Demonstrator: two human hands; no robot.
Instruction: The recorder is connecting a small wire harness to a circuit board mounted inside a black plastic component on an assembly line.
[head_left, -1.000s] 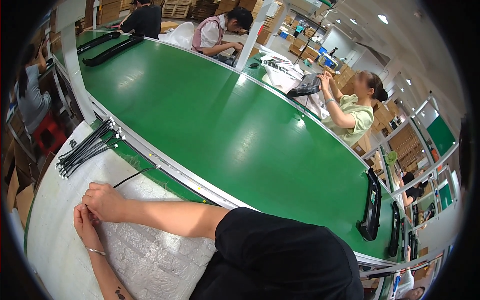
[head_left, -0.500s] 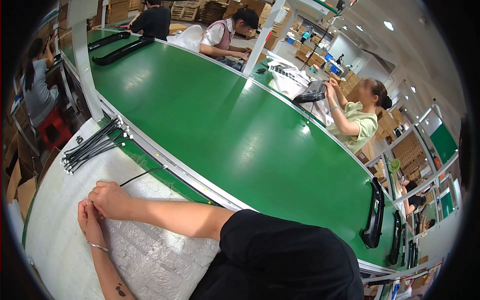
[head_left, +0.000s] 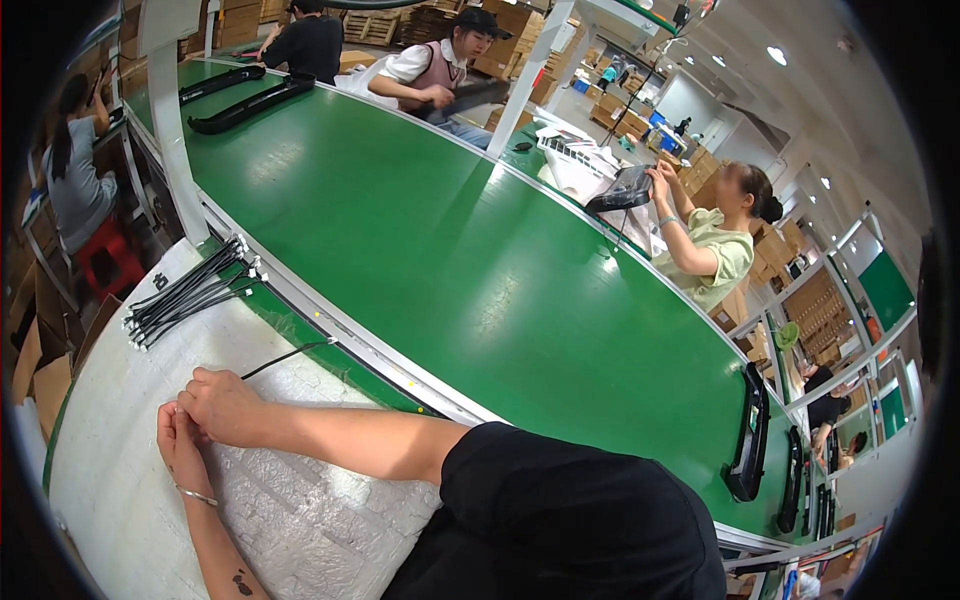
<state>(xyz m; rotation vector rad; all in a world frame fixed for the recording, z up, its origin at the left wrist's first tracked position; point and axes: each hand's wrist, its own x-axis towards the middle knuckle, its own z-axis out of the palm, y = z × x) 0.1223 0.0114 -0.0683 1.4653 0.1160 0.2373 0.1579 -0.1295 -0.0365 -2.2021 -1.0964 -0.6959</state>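
Both my hands meet over the white padded worktop [head_left: 110, 420]. My right hand [head_left: 222, 405] is closed on a thin black cable [head_left: 275, 362], which runs out from it toward the belt and ends in a small white connector [head_left: 332, 341]. Against it, fingertips together, my left hand [head_left: 178, 442] is closed too; what it pinches is hidden between the fingers. Farther off, at the worktop's far left corner, lies a bundle of black cables [head_left: 190, 298] with white connectors at their ends.
A green conveyor belt [head_left: 400, 270] with a metal edge runs past the worktop. Long black housings [head_left: 250, 105] lie at its far left, and another black housing [head_left: 748, 435] at its right. Across the belt, a person in light green [head_left: 715, 255] holds a black part [head_left: 625, 188]. A white post [head_left: 175, 150] stands at left.
My hands and the cable stay nearly in place. Across the belt, the person in the cap has straightened up and now moves a dark object. The belt's housings have shifted slightly in view.
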